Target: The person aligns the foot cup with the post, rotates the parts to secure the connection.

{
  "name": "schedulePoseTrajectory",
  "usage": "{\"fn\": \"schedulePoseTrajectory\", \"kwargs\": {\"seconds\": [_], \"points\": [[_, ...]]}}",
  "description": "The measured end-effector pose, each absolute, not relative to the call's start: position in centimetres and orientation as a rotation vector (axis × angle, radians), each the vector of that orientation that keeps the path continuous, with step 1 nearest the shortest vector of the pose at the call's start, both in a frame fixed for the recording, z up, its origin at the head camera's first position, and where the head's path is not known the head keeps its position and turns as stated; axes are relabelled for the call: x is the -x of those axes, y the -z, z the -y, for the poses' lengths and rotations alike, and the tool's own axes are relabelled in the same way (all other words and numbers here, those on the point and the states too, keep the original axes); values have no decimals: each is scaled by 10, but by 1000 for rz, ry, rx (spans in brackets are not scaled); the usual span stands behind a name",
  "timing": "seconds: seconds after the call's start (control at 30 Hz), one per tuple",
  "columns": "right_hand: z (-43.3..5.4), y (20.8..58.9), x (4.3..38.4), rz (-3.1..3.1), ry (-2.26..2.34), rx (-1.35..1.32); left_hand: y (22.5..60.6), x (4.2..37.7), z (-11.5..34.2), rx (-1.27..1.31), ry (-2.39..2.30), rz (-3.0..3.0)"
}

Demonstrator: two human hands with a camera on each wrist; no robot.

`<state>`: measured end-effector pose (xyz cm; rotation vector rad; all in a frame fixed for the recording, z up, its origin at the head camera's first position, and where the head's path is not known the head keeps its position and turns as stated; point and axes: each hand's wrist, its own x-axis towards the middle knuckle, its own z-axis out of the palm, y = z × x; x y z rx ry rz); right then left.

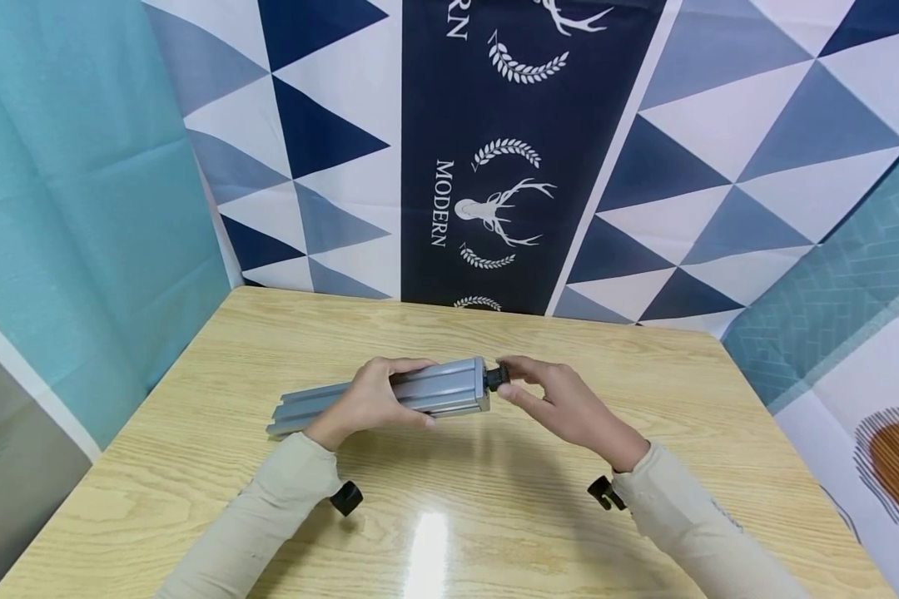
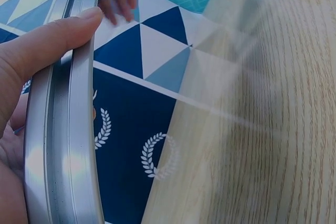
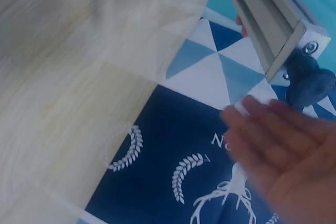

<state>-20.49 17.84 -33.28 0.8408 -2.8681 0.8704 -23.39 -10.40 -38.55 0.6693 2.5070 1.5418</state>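
Observation:
A silver aluminium profile [image 1: 449, 388] with grooves along its length is held by my left hand [image 1: 374, 395], thumb on the near side and fingers over the far side. In the left wrist view the thumb presses across the slotted face of the profile [image 2: 81, 103]. Its right end has a plate with a screw [image 3: 311, 47] and a black knob-like foot [image 3: 310, 82] sticking out. My right hand [image 1: 562, 399] is at this black foot, thumb and fingertips beside it. The right wrist view shows the right hand's fingers [image 3: 273, 129] extended, somewhat blurred, just by the foot.
The wood-grain table [image 1: 569, 532] lies under both hands. A patterned cloth [image 1: 330, 150] with triangles and deer prints hangs behind its back edge, and a teal cloth [image 1: 82, 208] hangs on the left. Black wrist-mount parts [image 1: 347, 498] stick out by the sleeves.

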Motion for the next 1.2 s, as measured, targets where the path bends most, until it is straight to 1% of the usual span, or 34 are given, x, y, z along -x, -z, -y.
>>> {"fn": "schedulePoseTrajectory", "kwargs": {"seconds": [0.23,0.37,0.67,0.97,1.2], "points": [[-183,333,207,2560,-607,-1169,384,233,105,-656,-1539,-2504],[-185,336,208,2457,-538,-1228,384,232,105,-643,-1545,-2501],[-181,338,205,2574,-639,-1131,384,232,103,-652,-1531,-2516],[-175,340,202,2668,-817,-978,383,232,103,-643,-1534,-2533],[-172,340,202,2666,-866,-939,383,233,103,-631,-1527,-2545]]}}
